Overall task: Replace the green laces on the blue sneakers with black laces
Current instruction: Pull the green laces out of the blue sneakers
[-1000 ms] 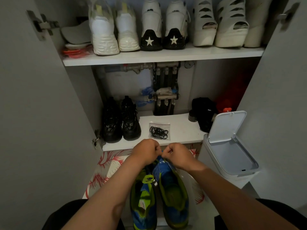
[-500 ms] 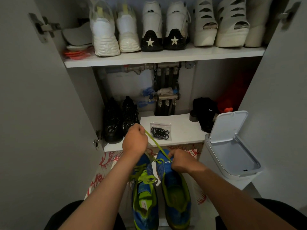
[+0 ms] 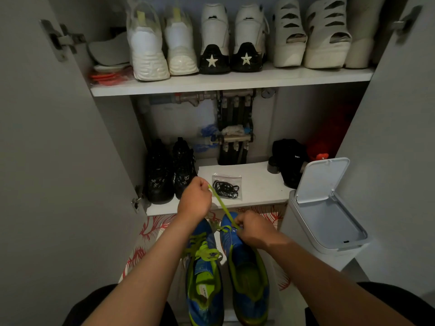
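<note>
Two blue sneakers with green lining stand side by side on the floor mat. The left sneaker [image 3: 204, 278] still has its green lace tied in a bow. The right sneaker [image 3: 247, 274] lies under my right hand [image 3: 253, 230], which pinches its green lace [image 3: 221, 204] near the toe eyelets. My left hand [image 3: 195, 200] is a fist raised over the shelf edge, gripping the other end of that lace, which runs taut between both hands. A clear bag of black laces [image 3: 226, 189] lies on the lower shelf just beyond.
A white bin [image 3: 329, 222] with its lid up stands at the right. Black boots [image 3: 169, 172] sit on the lower shelf [image 3: 259, 184], left of the bag. White shoes line the upper shelf [image 3: 230, 82]. Open cabinet doors flank both sides.
My hands were together at the right sneaker's toe. My left hand has since pulled up and away to the left, drawing the green lace out taut; my right hand stays on the shoe.
</note>
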Tool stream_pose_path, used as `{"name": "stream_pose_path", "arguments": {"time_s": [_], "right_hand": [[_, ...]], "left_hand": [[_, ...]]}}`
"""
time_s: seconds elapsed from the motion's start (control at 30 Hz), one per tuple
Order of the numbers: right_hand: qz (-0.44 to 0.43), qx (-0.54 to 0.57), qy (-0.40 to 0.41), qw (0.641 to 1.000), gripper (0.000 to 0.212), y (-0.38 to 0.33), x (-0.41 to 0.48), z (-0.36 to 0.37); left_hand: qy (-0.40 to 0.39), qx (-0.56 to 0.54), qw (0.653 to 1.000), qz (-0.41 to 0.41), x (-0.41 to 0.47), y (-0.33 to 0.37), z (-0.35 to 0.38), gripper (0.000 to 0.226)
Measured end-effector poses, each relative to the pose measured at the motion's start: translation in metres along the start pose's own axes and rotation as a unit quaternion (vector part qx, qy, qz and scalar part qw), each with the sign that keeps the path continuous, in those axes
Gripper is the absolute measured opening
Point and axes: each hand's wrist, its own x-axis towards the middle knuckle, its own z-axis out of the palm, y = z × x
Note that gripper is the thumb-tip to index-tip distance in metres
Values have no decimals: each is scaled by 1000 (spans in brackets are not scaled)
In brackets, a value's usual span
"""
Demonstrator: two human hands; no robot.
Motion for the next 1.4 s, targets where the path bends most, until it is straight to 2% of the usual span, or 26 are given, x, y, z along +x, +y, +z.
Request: {"name": "stream_pose_path", "arguments": {"time_s": [0.1, 0.13, 0.2, 0.27, 0.37, 0.43, 0.53, 0.63, 0.73, 0.8, 0.9, 1.1, 1.23, 1.33, 1.4], "right_hand": [[14, 18, 12, 1000, 18, 0, 3, 0], [21, 22, 14, 999, 19, 0, 4, -1], [27, 19, 17, 999, 17, 0, 3, -3], [24, 20, 27, 999, 17, 0, 2, -5], [-3, 33, 50, 998, 21, -3, 1, -6], [-25, 38, 74, 996, 23, -5, 0, -7], [-39, 36, 98, 994, 19, -7, -2, -8], [-32, 42, 96, 994, 19, -8, -3, -9], [-19, 53, 91, 994, 16, -10, -3, -11], [-25, 32, 64, 997, 16, -9, -4, -12], [-17, -28, 13, 999, 27, -6, -6, -12], [-3, -25, 2, 1000, 31, -4, -5, -9], [9, -27, -11, 1000, 33, -3, -4, -10], [17, -29, -15, 999, 37, -2, -3, -11], [19, -28, -17, 999, 28, -1, -3, -11]], "left_hand": [[24, -29, 999, -26, 2, -1, -2, 21], [12, 5, 999, -41, 3, -4, -3, 20], [-32, 149, 987, -49, 1, -11, -4, 22], [-65, 272, 960, -5, -5, -18, -4, 39], [-102, 264, 949, 138, -11, -17, 3, 58], [-155, 233, 939, 200, -13, -14, 12, 58], [-188, 262, 924, 204, -17, -10, 24, 40], [-176, 302, 918, 187, -16, -10, 23, 21], [-167, 300, 926, 159, -14, -9, 19, 13], [-161, 254, 944, 133, -15, -8, 19, 17], [-125, 184, 969, 107, -14, -7, 18, 17], [-58, 64, 995, 51, -11, -2, 14, 21], [27, 0, 999, 36, -14, 4, 11, 32], [81, 27, 995, 48, -16, 7, 8, 34], [81, 65, 993, 55, -18, 8, 10, 32]]}}
